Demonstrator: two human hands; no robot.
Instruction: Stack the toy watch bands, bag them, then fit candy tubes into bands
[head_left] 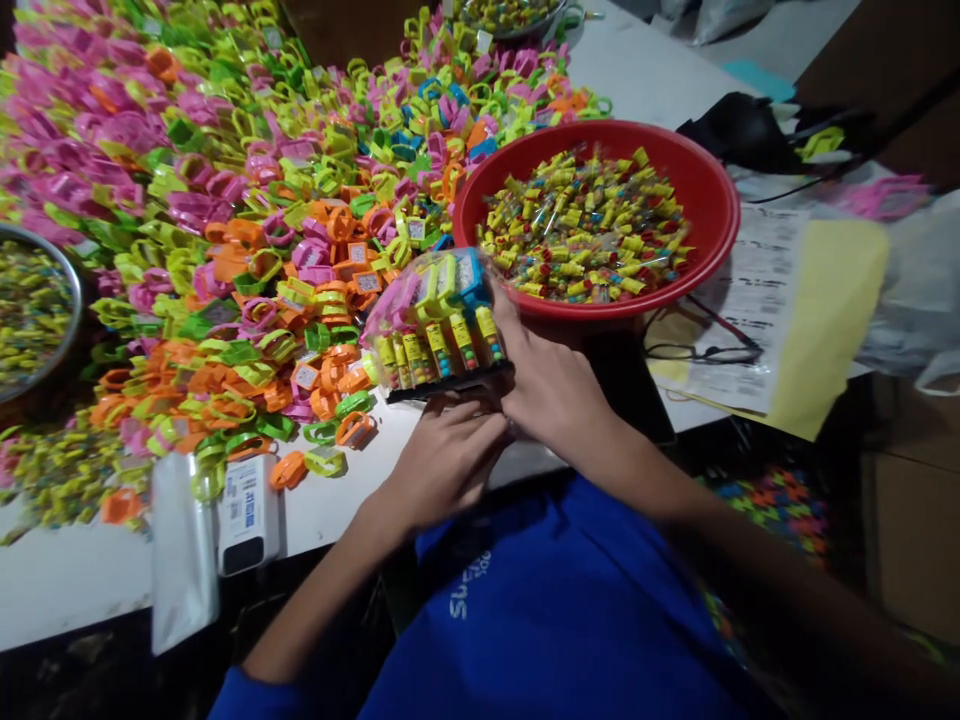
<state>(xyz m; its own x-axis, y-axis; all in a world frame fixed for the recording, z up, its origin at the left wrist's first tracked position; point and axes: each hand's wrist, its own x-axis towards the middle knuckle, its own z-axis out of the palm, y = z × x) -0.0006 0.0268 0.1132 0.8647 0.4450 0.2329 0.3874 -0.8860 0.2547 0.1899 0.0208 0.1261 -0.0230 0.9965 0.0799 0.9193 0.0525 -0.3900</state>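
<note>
A clear pack (439, 345) stands tilted in front of me, with a row of small yellow-capped candy tubes below pink, lime and blue plastic toy watches. My right hand (551, 385) grips its right side, one finger stretched up along the edge. At the lower edge, the curled fingers of my left hand (454, 450) close on the pack's dark base; their tips are partly hidden. Just behind the pack is a red basin (720, 235) heaped with similar candy tubes.
Loose toy watches (240, 240) pile across the white table (337, 510). A metal bowl (75, 290) of candy tubes is at left. A clear plastic sleeve (184, 560) and a white box (249, 510) overhang the front edge. Eyeglasses (705, 352) lie on papers (840, 300) at right.
</note>
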